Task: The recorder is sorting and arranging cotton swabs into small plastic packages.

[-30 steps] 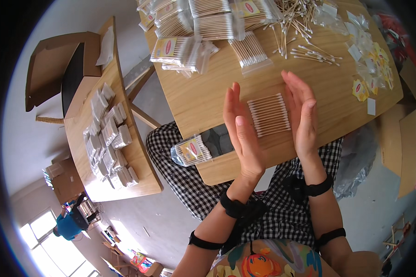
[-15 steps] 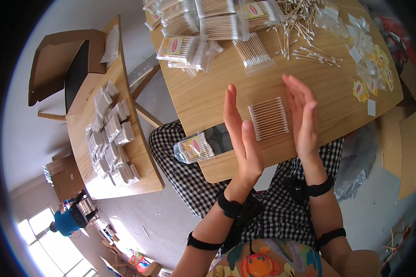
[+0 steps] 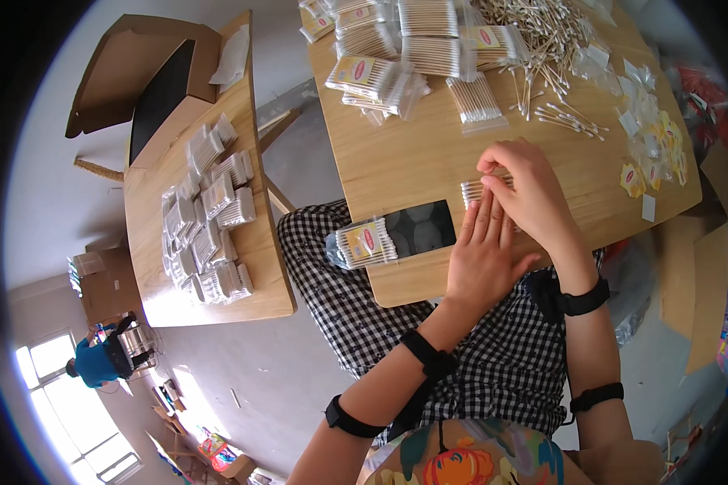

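Note:
A row of cotton swabs (image 3: 471, 192) lies on the wooden table, mostly covered by my hands. My left hand (image 3: 484, 257) lies flat over its near part, fingers stretched out together. Above the swabs my right hand (image 3: 532, 187) is curled, thumb and forefinger tips close together at their far side; anything within that curl is hidden. To the left, a clear bag of swabs with a yellow card (image 3: 366, 242) rests by a dark pad with round grey shapes (image 3: 422, 229), near the table edge.
Filled swab bags (image 3: 372, 77) are stacked at the back of the table (image 3: 412, 153), beside a heap of loose swabs (image 3: 542, 36). Yellow cards and clear bags (image 3: 651, 149) lie at right. A side table holds bagged swabs (image 3: 210, 218) and an open carton (image 3: 170, 89). A person (image 3: 101, 360) is far left.
My hands, held upright and apart on either side of the swabs, have come together over them. The left has flattened onto the swabs and the right has curled. The view has shifted.

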A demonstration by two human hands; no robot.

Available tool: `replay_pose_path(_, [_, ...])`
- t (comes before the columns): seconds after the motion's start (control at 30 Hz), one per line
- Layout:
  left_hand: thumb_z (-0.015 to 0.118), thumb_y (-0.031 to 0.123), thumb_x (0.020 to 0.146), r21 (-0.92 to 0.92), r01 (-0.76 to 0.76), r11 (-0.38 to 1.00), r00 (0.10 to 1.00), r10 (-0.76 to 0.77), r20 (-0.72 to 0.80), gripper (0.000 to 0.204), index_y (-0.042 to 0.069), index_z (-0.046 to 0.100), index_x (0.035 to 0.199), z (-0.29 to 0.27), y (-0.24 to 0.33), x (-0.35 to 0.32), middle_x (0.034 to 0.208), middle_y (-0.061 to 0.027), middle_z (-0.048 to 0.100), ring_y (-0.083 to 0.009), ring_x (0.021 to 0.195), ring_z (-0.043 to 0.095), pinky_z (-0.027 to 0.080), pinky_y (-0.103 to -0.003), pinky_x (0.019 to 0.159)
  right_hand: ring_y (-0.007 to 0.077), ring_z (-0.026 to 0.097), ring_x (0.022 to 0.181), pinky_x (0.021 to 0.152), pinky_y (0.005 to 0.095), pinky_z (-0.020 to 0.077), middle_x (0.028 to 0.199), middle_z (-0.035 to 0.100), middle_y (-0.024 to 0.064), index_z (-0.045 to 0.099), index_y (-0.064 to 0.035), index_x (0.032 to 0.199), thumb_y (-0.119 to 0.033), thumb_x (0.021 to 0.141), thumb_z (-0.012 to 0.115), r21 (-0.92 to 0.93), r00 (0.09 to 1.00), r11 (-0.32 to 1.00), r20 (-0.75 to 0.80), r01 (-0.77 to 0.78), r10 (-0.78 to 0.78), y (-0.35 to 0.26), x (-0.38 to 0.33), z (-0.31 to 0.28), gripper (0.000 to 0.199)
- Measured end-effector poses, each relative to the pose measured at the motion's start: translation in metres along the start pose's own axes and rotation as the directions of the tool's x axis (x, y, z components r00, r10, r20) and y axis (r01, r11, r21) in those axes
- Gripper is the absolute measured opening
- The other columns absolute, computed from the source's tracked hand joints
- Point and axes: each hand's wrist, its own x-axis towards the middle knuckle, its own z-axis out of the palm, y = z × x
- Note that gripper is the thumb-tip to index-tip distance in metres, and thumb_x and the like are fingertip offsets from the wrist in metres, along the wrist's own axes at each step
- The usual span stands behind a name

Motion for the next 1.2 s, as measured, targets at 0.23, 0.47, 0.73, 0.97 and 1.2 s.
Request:
replay_pose_path(0.23, [0.059,0.026,0.085,-0.053,0.004,0.999,1.000,-0.005,-0.021,0.068,-0.011,0.046,0.140,0.005,0.000,-0.002,0.147,-0.0274,0.047,-0.0409,0.145,0.035,0.019,-0.049,0.124,0.0313,0.060,0.082,0.076,0.0415,0.0471,0.078,0.063,0.0106,0.056,-0.0027,0.080,-0.002,0.081,0.065,-0.193,0.958,0.975,0.283,0.110,-0.052,0.003,0.025,0.020,0.010])
replay_pose_path(0.47, [0.054,0.044,0.095,-0.069,0.016,0.997,0.999,-0.018,-0.029,0.072,-0.010,0.044,0.142,0.005,0.001,0.000,0.148,-0.0258,0.047,-0.0386,0.144,0.036,0.018,-0.047,0.125,0.0352,0.062,0.085,0.073,0.0450,0.0494,0.081,0.064,0.0148,0.059,-0.0021,0.083,-0.002,0.083,0.063,-0.073,0.959,0.996,0.283,0.050,-0.028,0.010,0.017,0.017,0.004])
replay_pose_path(0.73, [0.050,0.056,0.097,-0.046,0.009,0.999,0.997,-0.013,-0.075,0.087,-0.008,0.030,0.152,0.001,0.001,0.001,0.160,-0.0232,0.030,-0.0325,0.153,0.022,0.017,-0.046,0.125,0.0236,0.063,0.078,0.076,0.0340,0.0514,0.092,0.062,0.0116,0.053,-0.0014,0.102,-0.004,0.099,0.055,0.197,0.984,0.973,-0.103,-0.120,0.143,0.017,-0.002,-0.009,0.005])
replay_pose_path(0.97, [0.060,0.035,0.097,-0.199,0.070,0.977,0.984,-0.101,-0.150,0.075,-0.006,0.031,0.152,-0.004,-0.001,0.000,0.162,-0.0231,0.028,-0.0359,0.152,0.022,0.020,-0.051,0.123,0.0178,0.061,0.076,0.073,0.0297,0.0499,0.090,0.060,0.0099,0.051,-0.0021,0.105,-0.001,0.100,0.051,0.004,0.903,0.922,-0.200,-0.387,0.380,0.056,-0.084,-0.084,0.005])
replay_pose_path(1.2, [0.059,0.004,0.088,-0.125,-0.054,0.991,0.971,0.023,-0.238,0.047,0.004,0.056,0.134,-0.028,-0.030,0.045,0.146,-0.0133,0.052,-0.0371,0.145,0.036,0.022,-0.061,0.120,0.0281,0.060,0.087,0.081,0.0341,0.0486,0.094,0.060,0.0119,0.053,-0.0015,0.110,0.000,0.097,0.053,-0.320,0.875,0.817,-0.229,-0.481,0.426,0.109,-0.194,-0.158,0.013])
